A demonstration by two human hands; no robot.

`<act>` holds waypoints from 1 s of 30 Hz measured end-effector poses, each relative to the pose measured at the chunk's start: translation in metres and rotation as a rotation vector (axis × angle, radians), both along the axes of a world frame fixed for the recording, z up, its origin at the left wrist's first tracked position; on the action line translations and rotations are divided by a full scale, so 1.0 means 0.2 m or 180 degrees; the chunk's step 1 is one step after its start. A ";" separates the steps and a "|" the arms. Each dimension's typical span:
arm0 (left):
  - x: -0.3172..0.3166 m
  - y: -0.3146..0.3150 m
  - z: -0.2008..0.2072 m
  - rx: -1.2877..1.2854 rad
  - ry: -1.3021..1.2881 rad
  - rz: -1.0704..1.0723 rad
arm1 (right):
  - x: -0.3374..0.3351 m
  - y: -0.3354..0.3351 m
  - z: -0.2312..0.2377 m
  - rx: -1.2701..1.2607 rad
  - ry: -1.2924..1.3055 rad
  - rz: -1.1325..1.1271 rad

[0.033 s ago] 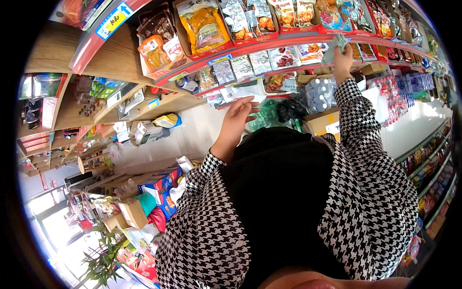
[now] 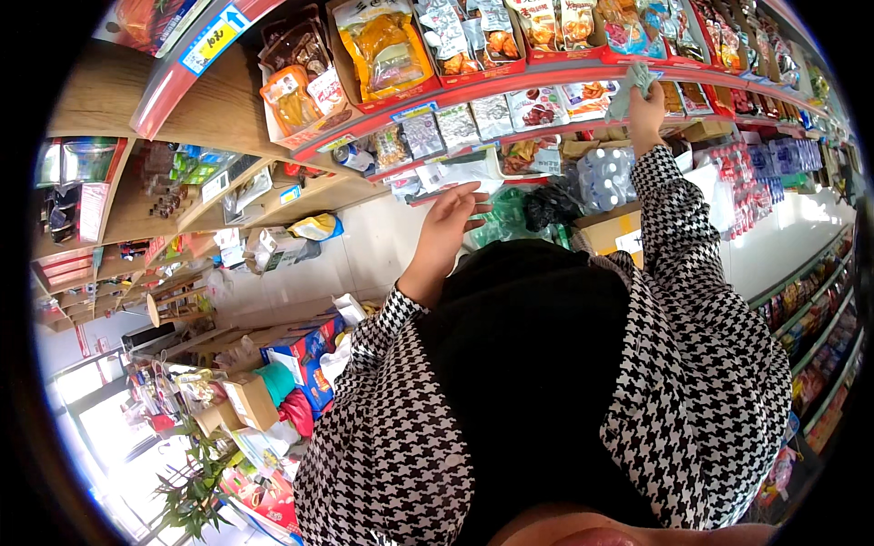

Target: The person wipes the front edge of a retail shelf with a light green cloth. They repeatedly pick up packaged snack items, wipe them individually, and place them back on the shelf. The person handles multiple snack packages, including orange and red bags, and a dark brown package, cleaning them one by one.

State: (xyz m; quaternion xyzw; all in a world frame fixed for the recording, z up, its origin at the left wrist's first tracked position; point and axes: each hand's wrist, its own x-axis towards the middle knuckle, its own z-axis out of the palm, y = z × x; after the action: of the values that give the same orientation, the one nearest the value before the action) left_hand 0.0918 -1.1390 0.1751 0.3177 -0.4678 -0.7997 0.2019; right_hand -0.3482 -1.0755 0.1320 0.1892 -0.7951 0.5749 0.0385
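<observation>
My right hand (image 2: 647,114) is closed on a grey-green cloth (image 2: 625,98), held against the red front edge of the shelf (image 2: 537,80). Just above it, packaged snacks (image 2: 628,32) stand in open display boxes along that shelf. My left hand (image 2: 446,226) hangs in front of the lower shelves with its fingers apart and nothing in it. Closest to it are a white tray (image 2: 460,173) and a green plastic bag (image 2: 503,218).
Below the shelf sit wrapped bottles (image 2: 603,179), a black bag (image 2: 552,207) and a cardboard box (image 2: 608,231). Wooden shelving (image 2: 118,100) runs along the left. Boxes (image 2: 250,400) and a plant (image 2: 196,478) are at lower left; more racks (image 2: 819,337) stand at right.
My right hand and the cloth have shifted very slightly left along the shelf edge. The left hand stays where it was.
</observation>
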 end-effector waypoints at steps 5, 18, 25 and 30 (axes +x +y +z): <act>0.01 0.05 0.01 0.0045 -0.0082 0.0165 | 0.09 -0.12 -0.03 -0.0102 -0.0188 0.0317; 0.07 0.06 0.02 0.0133 -0.0123 0.0340 | 0.56 -0.39 -0.10 0.0033 0.0136 0.1446; 0.14 0.00 -0.01 0.0127 -0.0057 0.0297 | 0.69 -0.45 -0.13 -0.0247 -0.0257 0.1659; 0.17 -0.05 -0.05 0.0126 0.0024 0.0223 | 0.74 -0.42 -0.09 -0.0768 -0.0612 0.1474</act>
State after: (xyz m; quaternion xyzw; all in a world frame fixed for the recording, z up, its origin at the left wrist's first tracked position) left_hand 0.1256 -1.1497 0.1641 0.3348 -0.4396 -0.8024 0.2252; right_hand -0.1998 -1.1588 0.1140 0.3045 -0.6565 0.6743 -0.1473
